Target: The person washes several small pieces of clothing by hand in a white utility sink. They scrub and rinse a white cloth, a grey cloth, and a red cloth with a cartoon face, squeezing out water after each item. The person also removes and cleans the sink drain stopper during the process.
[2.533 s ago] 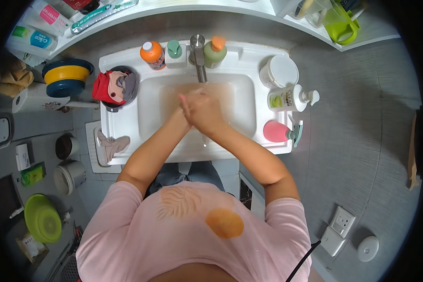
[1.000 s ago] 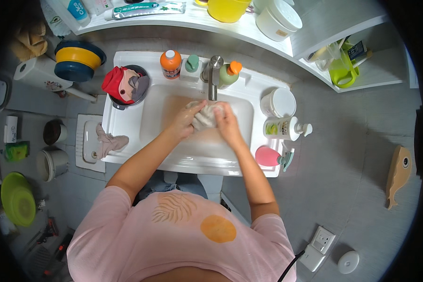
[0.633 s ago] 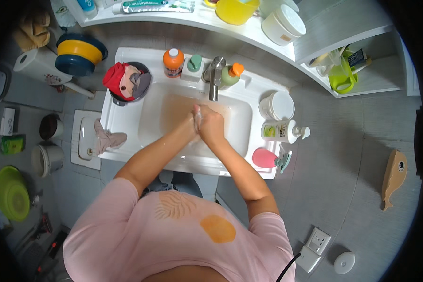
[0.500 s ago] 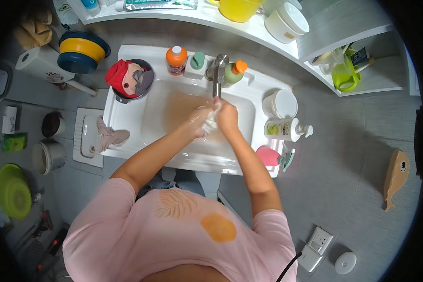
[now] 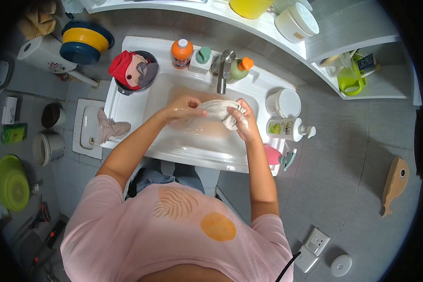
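Observation:
A wet white sock [image 5: 217, 111] is stretched between my two hands over the white sink [image 5: 150, 136]. My left hand [image 5: 183, 109] is closed around its left end, with the fingers partly curled. At the other end, my right hand [image 5: 243, 120] grips the bunched-up fabric, thumb on top. Below the hands, the basin holds cloudy, brownish water [image 5: 197, 129] with some suds. The metal faucet [image 5: 224, 70] reaches over the basin just beyond the sock; whether it runs cannot be made out.
A dark bowl [image 5: 151, 83] of red, pink and grey cloth items sits at the sink's left corner. A beige cloth [image 5: 112, 128] hangs over the left edge. Behind stand an orange bottle [image 5: 182, 54] and green pump bottle [image 5: 239, 70]; a white jar [image 5: 283, 103], lotion bottle [image 5: 286, 128] and pink bottle [image 5: 272, 155] line the right.
My hands were together under the faucet, squeezing the bunched sock. Now they have moved apart and nearer, and the sock is spread out between them. The view has shifted slightly.

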A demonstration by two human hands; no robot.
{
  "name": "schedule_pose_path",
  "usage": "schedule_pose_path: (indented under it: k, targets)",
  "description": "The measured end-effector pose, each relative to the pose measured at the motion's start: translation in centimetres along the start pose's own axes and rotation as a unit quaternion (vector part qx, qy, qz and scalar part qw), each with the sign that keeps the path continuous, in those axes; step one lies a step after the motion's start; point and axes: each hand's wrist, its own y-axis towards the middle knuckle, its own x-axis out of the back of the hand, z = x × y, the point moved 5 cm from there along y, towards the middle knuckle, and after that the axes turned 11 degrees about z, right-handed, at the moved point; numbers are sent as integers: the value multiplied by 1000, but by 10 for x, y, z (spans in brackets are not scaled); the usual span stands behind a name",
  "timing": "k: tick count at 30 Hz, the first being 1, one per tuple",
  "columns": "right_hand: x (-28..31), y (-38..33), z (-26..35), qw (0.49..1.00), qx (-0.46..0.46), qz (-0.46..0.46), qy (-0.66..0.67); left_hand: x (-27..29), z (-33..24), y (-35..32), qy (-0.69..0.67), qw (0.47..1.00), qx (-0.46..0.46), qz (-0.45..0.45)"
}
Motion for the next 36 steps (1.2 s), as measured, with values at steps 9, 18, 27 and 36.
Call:
schedule_pose_path:
  k: [9,18,27,36]
  targets:
    - [-21,13,-17,986,-42,-102,-123,-20,23,33,-281,945,-106,-132]
    - [-35,31,3,807,141,-169,-548,-49,48,67,-481,862,5,-162]
    - [-38,30,8,816,165,-190,-520,-47,13,51,-432,860,44,-267]
    - [9,51,-2,919,98,-199,-326,-45,20,70,-483,872,-75,31]
